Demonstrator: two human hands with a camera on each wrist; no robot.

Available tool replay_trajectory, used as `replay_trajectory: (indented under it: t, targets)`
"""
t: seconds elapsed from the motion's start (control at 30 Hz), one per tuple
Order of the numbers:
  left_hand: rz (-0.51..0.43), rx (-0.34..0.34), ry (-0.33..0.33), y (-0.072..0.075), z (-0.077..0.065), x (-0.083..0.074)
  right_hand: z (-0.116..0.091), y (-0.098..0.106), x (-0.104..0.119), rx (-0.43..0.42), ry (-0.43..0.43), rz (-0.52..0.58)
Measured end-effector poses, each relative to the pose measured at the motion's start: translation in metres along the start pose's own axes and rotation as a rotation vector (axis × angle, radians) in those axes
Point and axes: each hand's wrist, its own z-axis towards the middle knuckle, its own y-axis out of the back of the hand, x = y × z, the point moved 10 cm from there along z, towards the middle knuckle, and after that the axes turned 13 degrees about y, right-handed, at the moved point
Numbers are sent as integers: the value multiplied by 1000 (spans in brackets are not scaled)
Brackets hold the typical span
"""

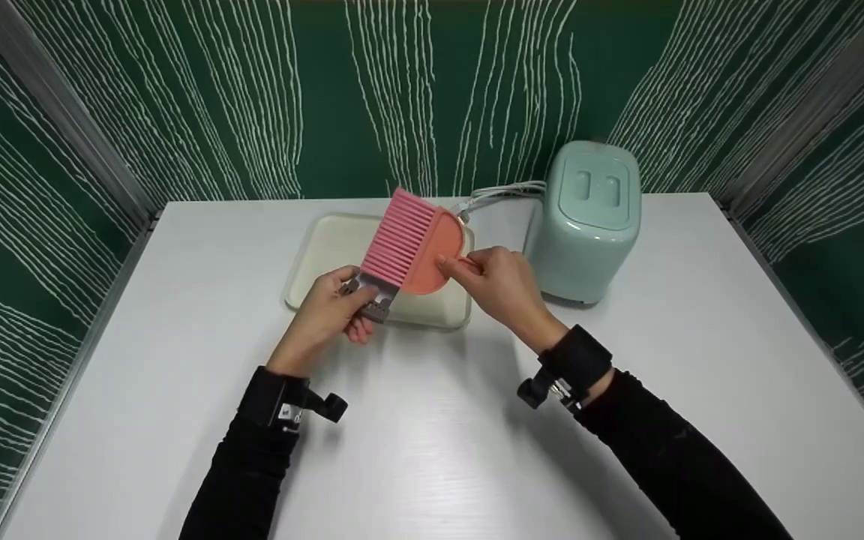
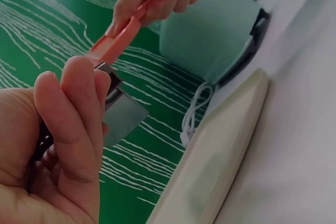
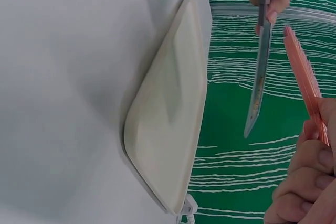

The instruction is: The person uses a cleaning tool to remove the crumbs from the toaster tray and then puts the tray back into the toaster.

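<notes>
My left hand (image 1: 329,306) grips the grey end of a thin metal crumb tray (image 3: 261,72). In the right wrist view this tray hangs edge-on, with small brown crumbs along its face. Thumb and fingers of my right hand (image 1: 505,289) pinch the handle of a pink brush (image 1: 400,236) with a coral half-round back. From the head, the brush's bristles cover most of the crumb tray; from the right wrist, brush and crumb tray appear side by side with a gap. Both are held above a cream rectangular tray (image 1: 334,240) lying on the table.
A mint-green toaster (image 1: 589,247) with a closed lid stands behind and right of the cream tray. Its white cord (image 1: 507,191) lies bundled between toaster and tray. A green, white-streaked wall (image 1: 327,97) rises at the back edge of the white table (image 1: 417,465).
</notes>
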Motion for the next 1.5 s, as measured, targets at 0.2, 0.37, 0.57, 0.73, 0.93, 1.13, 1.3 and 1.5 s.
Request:
replay_trajectory:
  t: [0.2, 0.37, 0.57, 0.73, 0.93, 1.13, 1.3, 1.5]
  targets:
    - [13, -5, -7, 1, -1, -1, 2, -13, -3, 19, -26, 13]
    - [5, -20, -5, 3, -1, 1, 3, -22, -3, 35, -20, -6]
    - [9, -58, -23, 6, 0, 1, 5, -26, -4, 21, -17, -16]
    - [33, -80, -47, 8, -2, 0, 7, -28, -3, 15, 2, -24]
    - [77, -93, -61, 9, -3, -2, 9, -32, -6, 24, -10, -23]
    - [114, -131, -86, 14, -5, -5, 12, -33, -7, 19, -16, -25]
    - [133, -161, -95, 16, -5, -6, 14, -35, -7, 19, -2, -27]
    - [150, -193, -99, 17, -4, -5, 15, -34, -8, 11, 1, -38]
